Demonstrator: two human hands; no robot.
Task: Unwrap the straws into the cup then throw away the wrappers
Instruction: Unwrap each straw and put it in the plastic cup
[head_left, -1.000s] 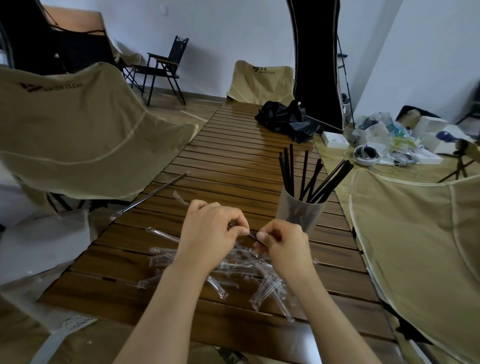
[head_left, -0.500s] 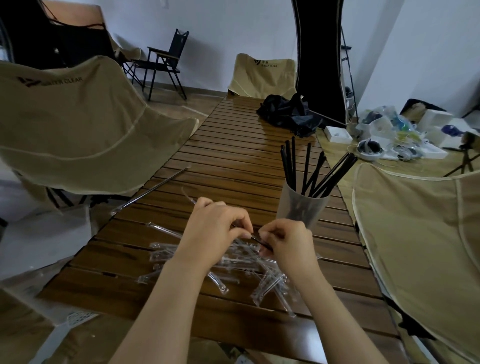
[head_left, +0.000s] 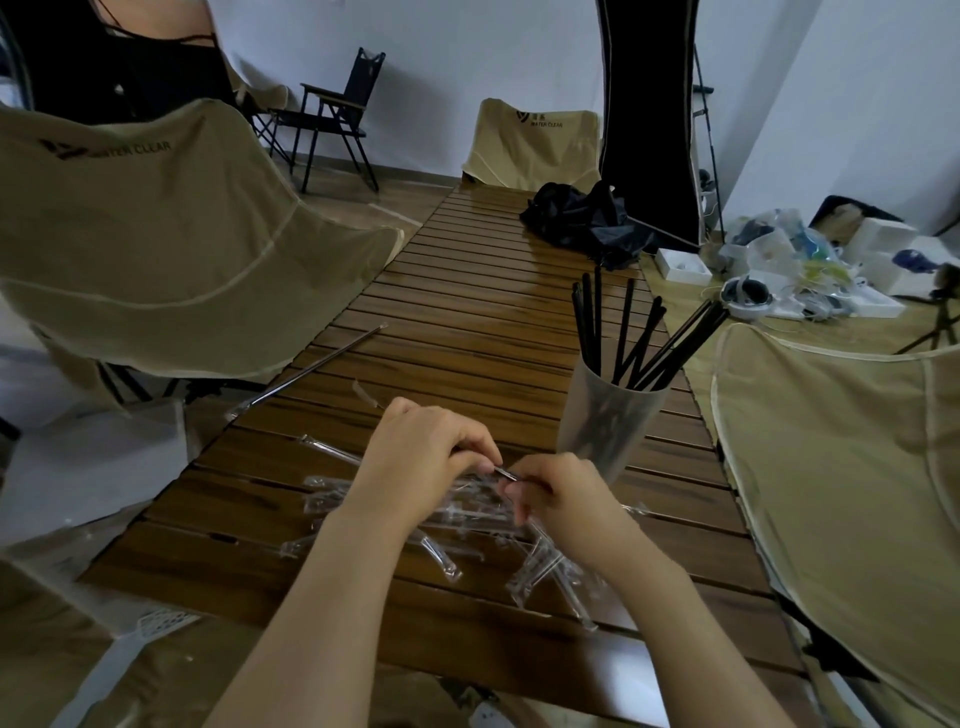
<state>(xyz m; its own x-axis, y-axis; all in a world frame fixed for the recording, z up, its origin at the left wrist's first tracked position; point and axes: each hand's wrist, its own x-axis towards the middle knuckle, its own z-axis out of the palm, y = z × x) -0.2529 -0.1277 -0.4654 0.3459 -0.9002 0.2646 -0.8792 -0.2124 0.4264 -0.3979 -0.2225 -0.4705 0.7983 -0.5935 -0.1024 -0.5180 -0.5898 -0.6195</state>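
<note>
Both hands (head_left: 431, 457) (head_left: 563, 499) curled, fingertips pinching.

We read dark lettering, "WATER CLEAR", beside a logo mark on the tan fabric chair at left (head_left: 156, 249). The same words and logo appear on the tan chair at the far end (head_left: 535, 145). We find no other legible text.

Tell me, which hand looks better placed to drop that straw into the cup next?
Probably the right hand: it pinches the black straw at its bared end and sits nearer the cup; the left hand holds the wrapper side.
</note>
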